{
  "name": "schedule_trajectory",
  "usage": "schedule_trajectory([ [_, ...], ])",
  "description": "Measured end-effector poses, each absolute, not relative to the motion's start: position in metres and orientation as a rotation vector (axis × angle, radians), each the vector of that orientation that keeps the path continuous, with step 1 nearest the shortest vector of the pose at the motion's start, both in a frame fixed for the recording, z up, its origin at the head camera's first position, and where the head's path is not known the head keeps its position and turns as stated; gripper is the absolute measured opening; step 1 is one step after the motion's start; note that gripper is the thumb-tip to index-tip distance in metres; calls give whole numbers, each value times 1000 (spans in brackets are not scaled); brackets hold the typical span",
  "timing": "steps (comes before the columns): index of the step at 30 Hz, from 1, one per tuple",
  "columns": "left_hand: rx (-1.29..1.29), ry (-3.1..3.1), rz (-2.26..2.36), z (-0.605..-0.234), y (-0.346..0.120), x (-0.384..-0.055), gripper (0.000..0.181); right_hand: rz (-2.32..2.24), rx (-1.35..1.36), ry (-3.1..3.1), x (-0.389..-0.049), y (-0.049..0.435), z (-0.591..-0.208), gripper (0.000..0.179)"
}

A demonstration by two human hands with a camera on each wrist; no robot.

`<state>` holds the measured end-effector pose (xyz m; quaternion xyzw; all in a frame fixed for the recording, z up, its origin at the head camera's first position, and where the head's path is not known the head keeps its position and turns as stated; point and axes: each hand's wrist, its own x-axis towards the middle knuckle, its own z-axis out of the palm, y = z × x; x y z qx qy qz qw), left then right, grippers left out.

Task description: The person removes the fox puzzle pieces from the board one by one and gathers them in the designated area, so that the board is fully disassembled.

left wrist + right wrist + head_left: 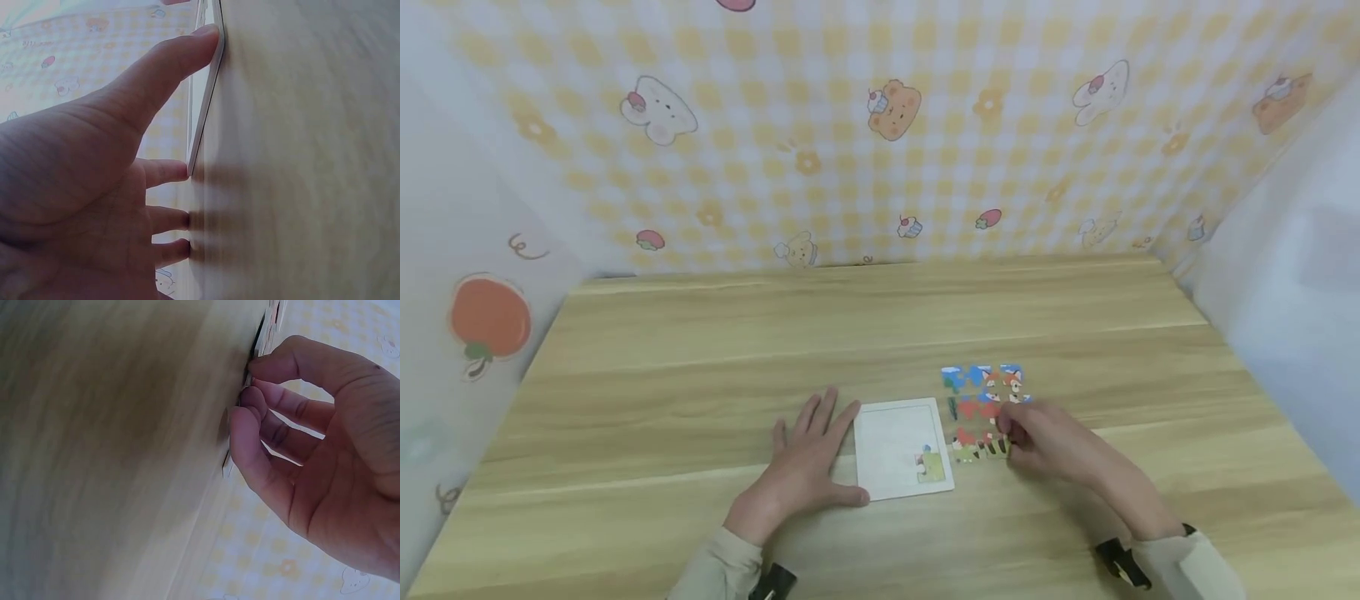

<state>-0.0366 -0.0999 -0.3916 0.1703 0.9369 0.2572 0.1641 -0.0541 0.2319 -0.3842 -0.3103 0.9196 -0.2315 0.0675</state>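
A white square puzzle board (895,442) lies on the table, with a yellow-green puzzle piece (931,467) in its lower right corner. My left hand (805,467) is spread flat at the board's left side. Its thumb (200,47) touches the near edge, while a fingertip (178,170) meets the far corner. Right of the board, several loose puzzle pieces (970,408) in blue, red and green lie in rows. Over their right end, my right hand (1052,442) has curled fingers (244,434) pinching a puzzle piece at the table surface; the fingers hide most of it.
The wood-grain table (737,333) reaches back to a yellow checked cloth wall (835,183). White cloth side walls (1285,242) stand left and right. Dark straps (1123,562) sit on both wrists, beside light sleeves.
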Motion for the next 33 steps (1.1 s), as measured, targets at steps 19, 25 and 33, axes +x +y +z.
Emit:
schedule_trajectory([
  [19,503,2666,769,-391,-100,-38,106,-652,-873,2795,-52,238,-383,26],
  [25,491,2655,766,-393,-101,-36,107,-667,-865,2773,-50,236,-384,26],
  [33,497,2662,758,-394,-102,-36,107,-669,-871,2777,-50,235,-385,26],
])
